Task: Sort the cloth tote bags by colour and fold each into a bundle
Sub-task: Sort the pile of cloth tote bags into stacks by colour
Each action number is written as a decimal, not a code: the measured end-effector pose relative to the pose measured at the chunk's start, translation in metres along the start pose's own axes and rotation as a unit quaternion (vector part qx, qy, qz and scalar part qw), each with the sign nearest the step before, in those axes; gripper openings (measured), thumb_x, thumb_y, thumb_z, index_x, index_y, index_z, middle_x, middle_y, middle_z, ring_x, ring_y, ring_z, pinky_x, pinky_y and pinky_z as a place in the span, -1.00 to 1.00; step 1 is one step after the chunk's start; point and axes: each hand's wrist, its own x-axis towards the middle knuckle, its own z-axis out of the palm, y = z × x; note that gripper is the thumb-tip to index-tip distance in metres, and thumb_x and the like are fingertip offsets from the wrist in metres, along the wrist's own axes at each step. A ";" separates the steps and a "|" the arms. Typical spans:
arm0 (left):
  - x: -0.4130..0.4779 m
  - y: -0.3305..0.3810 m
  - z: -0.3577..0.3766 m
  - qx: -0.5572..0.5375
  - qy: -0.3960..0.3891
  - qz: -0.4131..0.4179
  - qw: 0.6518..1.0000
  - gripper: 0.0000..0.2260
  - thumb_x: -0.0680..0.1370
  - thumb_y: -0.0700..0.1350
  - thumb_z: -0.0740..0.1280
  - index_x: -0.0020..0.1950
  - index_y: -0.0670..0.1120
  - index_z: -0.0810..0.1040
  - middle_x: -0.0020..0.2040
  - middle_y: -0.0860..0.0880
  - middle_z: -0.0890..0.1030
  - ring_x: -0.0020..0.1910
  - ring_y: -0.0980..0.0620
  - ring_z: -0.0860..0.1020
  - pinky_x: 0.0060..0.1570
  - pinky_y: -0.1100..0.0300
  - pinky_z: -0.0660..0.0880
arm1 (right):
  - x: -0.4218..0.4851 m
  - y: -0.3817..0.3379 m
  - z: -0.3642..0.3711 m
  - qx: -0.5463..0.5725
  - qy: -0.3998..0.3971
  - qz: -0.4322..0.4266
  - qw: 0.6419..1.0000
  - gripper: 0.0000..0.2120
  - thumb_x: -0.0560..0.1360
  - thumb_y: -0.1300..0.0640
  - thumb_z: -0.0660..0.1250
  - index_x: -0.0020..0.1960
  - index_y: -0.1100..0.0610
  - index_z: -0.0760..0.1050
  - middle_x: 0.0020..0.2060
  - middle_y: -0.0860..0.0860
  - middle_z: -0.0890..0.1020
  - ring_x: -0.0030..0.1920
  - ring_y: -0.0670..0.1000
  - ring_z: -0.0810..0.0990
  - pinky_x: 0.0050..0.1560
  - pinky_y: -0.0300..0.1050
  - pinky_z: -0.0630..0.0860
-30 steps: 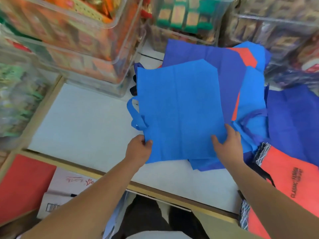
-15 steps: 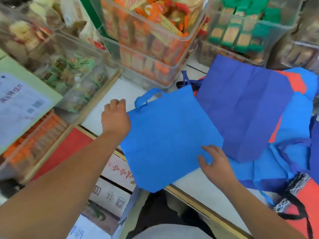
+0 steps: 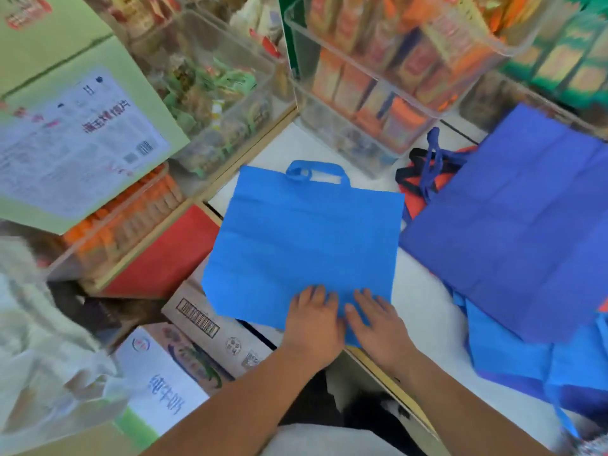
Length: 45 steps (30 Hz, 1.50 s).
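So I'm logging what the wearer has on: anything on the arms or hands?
Nothing shows: the left hand and right hand are bare, without gloves, rings or a watch in view, and both forearms are uncovered up to the frame edge.

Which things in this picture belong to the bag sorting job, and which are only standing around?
Part of the job:
- light blue tote bag, flat under left hand and right hand
- dark blue tote bag
- red bag with black straps
- light blue bags under the dark one

Just lying about:
- clear snack bins
- cardboard cartons
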 end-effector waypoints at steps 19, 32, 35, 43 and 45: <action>0.055 -0.005 -0.035 0.112 -0.084 -0.030 0.990 -0.34 0.67 0.24 -0.07 0.64 -0.16 0.05 0.65 -0.18 -0.03 0.62 -0.25 -0.15 0.55 -0.28 -0.17 | -0.046 0.011 -0.056 0.269 0.169 0.067 0.946 -0.77 0.65 -0.14 0.20 0.22 -0.14 0.54 0.05 -0.31 0.57 0.11 -0.18 0.56 0.09 -0.32 0.45; 0.178 0.129 -0.037 -0.168 -0.039 0.023 0.985 -0.41 0.59 0.13 0.31 0.52 -0.16 0.30 0.44 -0.18 0.41 0.42 -0.23 0.39 0.39 -0.08 0.37 | -0.110 0.125 -0.073 0.343 0.285 0.174 0.878 -0.87 0.64 0.03 0.30 -0.07 -0.08 0.57 -0.14 -0.20 0.67 -0.05 -0.32 0.59 -0.15 -0.56 0.38; 0.189 0.135 -0.037 -0.152 0.005 -0.009 0.988 -0.40 0.55 0.14 0.38 0.48 -0.14 0.35 0.38 -0.13 0.46 0.38 -0.21 0.40 0.35 -0.02 0.38 | -0.115 0.133 -0.073 0.361 0.272 0.185 0.873 -0.86 0.64 0.04 0.30 -0.07 -0.13 0.56 -0.13 -0.27 0.67 -0.06 -0.38 0.56 -0.14 -0.57 0.39; 0.182 0.158 -0.028 -0.306 -0.061 -0.027 0.950 -0.79 0.43 0.12 0.45 -0.19 0.00 0.58 -0.03 -0.04 0.66 0.00 -0.10 0.64 0.10 -0.01 0.59 | -0.108 0.141 -0.070 0.418 0.261 0.199 0.847 -0.88 0.62 -0.04 0.31 -0.06 -0.14 0.59 -0.16 -0.30 0.66 -0.06 -0.29 0.61 -0.06 -0.33 0.48; 0.170 0.162 -0.028 -0.349 -0.079 -0.032 0.933 -0.82 0.47 0.06 0.49 -0.15 0.03 0.55 -0.05 0.03 0.64 0.01 -0.06 0.63 0.12 0.01 0.58 | -0.105 0.141 -0.072 0.421 0.254 0.200 0.848 -0.90 0.62 -0.05 0.31 -0.01 -0.11 0.60 -0.13 -0.24 0.68 -0.03 -0.26 0.62 -0.08 -0.36 0.47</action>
